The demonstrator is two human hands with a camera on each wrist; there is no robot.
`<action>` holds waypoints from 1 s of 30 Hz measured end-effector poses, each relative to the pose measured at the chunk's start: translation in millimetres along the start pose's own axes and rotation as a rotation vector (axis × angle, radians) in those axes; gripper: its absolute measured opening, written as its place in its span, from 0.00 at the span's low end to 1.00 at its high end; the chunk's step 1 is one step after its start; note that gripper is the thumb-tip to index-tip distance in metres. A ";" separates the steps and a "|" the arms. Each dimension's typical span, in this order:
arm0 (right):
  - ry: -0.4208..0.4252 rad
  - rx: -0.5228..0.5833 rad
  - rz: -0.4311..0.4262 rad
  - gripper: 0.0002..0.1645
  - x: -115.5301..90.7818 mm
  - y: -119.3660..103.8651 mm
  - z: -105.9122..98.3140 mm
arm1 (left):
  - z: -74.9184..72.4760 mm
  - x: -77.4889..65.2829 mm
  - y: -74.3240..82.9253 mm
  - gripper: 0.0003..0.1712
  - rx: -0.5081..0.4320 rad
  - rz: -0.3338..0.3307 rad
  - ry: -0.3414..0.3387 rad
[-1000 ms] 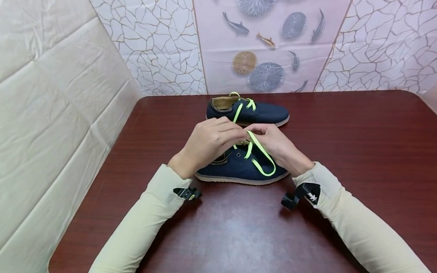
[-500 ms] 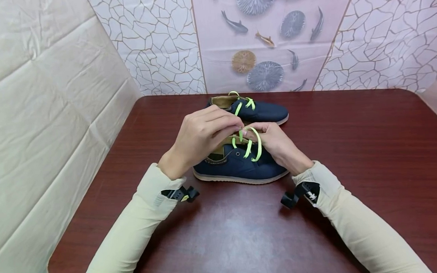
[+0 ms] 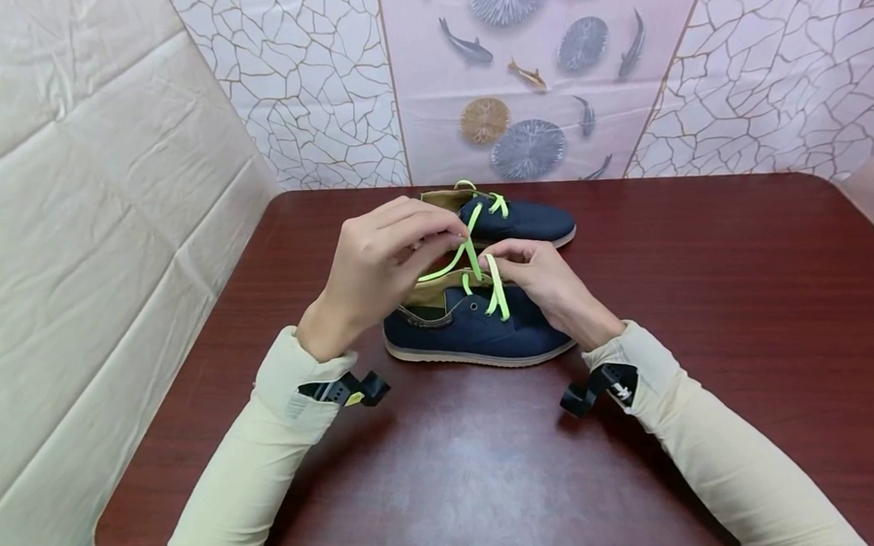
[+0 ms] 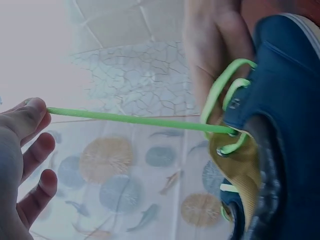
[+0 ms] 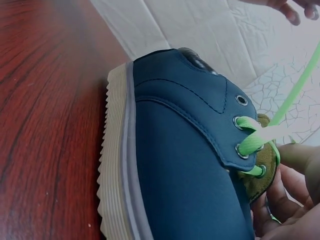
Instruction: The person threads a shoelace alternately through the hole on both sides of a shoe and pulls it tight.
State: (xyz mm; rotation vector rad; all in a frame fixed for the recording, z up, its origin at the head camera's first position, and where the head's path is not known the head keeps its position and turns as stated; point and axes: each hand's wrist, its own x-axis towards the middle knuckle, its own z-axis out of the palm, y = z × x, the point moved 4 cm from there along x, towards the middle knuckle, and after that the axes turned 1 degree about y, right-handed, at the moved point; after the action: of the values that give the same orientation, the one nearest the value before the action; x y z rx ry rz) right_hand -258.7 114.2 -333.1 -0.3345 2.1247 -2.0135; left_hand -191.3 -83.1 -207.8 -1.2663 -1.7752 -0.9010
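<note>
A navy lace-up shoe (image 3: pixel 463 334) with tan lining and a pale sole stands on the table, toe to the right. My left hand (image 3: pixel 376 264) is raised over its opening and pinches a neon green shoelace (image 4: pixel 125 119) between thumb and fingertip, its other fingers loosely bent. In the left wrist view that lace runs taut from an eyelet to the fingertips. At the shoe's far side my right hand (image 3: pixel 538 275) holds the tan-lined eyelet flap (image 5: pixel 265 175) between thumb and fingers. Part of the lace loops by the right thumb. The near top eyelet (image 5: pixel 241 100) has no lace through it.
A second navy shoe (image 3: pixel 539 221) with neon green laces stands just behind, partly covered by my left hand. Both are on a dark red wooden table (image 3: pixel 708 290). A patterned backdrop (image 3: pixel 320 88) hangs behind the far edge, and pale cloth (image 3: pixel 105 243) along the left.
My left hand has moved up and to the left, drawing the lace through; the big loop over the shoe's near side has shrunk. My right hand stays almost in place.
</note>
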 end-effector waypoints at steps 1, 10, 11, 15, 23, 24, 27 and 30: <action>-0.004 -0.009 0.000 0.08 -0.1 -0.2 0.1 | -1.5 1.1 0.9 0.04 -0.014 -0.004 0.007; -0.048 -0.071 0.025 0.08 0.8 -0.6 -0.1 | -12.8 8.0 8.9 0.04 -0.064 -0.053 0.094; -0.055 -0.071 0.028 0.08 0.9 -0.5 -0.1 | -13.7 8.5 9.3 0.04 -0.071 -0.061 0.104; -0.077 -0.079 0.040 0.10 1.1 -1.8 0.3 | -16.4 9.8 9.4 0.04 -0.112 -0.088 0.133; -0.064 -0.062 0.078 0.15 4.7 -2.0 -2.9 | -22.4 11.5 9.1 0.03 -0.228 -0.156 0.239; -0.055 -0.044 0.085 0.16 5.0 -1.0 -3.7 | -23.2 11.7 9.5 0.03 -0.244 -0.161 0.259; -0.018 -0.005 0.104 0.15 4.8 1.0 -4.9 | -24.2 12.2 11.9 0.03 -0.267 -0.167 0.293; 0.039 0.044 0.107 0.15 3.6 -4.1 -5.3 | -26.9 13.7 14.3 0.03 -0.256 -0.150 0.326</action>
State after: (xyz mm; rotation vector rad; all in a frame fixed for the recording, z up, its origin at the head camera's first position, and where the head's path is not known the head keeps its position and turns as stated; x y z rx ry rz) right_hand -263.5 118.0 -328.7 -0.1722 2.0705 -2.0177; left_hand -175.7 -97.1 -181.8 -1.0741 -1.5445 -1.3726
